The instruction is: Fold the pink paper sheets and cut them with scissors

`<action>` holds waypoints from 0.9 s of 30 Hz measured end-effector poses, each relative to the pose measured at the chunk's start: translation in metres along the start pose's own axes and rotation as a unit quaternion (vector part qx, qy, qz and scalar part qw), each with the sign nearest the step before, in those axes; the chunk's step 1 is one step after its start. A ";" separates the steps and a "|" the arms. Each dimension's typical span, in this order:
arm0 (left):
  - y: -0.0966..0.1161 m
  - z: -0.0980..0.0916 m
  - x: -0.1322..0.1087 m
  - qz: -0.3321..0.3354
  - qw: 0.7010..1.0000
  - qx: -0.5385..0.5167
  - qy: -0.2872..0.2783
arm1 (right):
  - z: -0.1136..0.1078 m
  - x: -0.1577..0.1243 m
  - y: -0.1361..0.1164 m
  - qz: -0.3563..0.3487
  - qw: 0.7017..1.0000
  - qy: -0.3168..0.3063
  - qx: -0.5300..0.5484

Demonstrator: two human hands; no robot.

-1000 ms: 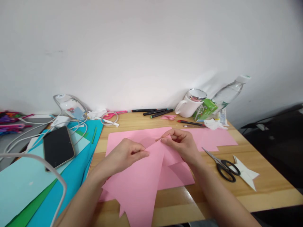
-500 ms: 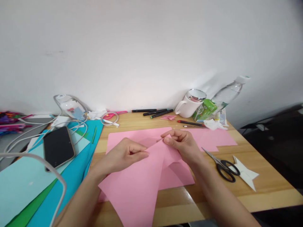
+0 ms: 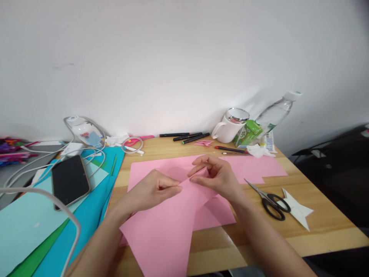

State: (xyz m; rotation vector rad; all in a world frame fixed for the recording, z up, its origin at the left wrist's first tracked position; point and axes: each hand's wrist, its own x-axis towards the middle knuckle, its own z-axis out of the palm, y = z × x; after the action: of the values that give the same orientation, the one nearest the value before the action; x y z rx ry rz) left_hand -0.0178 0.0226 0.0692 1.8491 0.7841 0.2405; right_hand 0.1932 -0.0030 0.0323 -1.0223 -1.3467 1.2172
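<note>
Right hand (image 3: 220, 175) shifted leftward, pinching pink paper (image 3: 168, 231), left hand (image 3: 152, 190) likewise, paper's lower end cut off.

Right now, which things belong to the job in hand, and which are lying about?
In the job:
pink paper, held in left hand and right hand
pink sheet beneath, probably
perhaps scissors

Lying about, seemingly:
phone
white mug
green carton
clear bottle

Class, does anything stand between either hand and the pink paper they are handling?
Nothing visible does: the left hand pinches the pink paper, and the right hand touches it near its upper corner.
</note>
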 end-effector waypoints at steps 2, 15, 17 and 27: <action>-0.001 0.001 0.000 -0.001 1.000 0.004 -0.002 | 0.002 0.000 0.001 0.007 1.000 -0.012 -0.011; -0.005 0.002 0.001 -0.006 1.000 -0.006 -0.017 | -0.002 0.002 0.002 0.077 0.997 0.006 0.010; -0.005 -0.001 0.001 -0.014 0.999 -0.022 -0.032 | -0.006 0.003 0.001 0.070 0.997 0.016 0.023; -0.008 -0.006 0.003 -0.025 0.999 -0.020 -0.037 | -0.027 0.009 0.006 -0.059 0.988 0.127 -0.062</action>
State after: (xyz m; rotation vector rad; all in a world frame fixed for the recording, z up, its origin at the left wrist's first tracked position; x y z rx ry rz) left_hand -0.0218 0.0313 0.0636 1.7886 0.7668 0.1538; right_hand 0.2184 0.0100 0.0267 -1.1282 -1.2737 0.8915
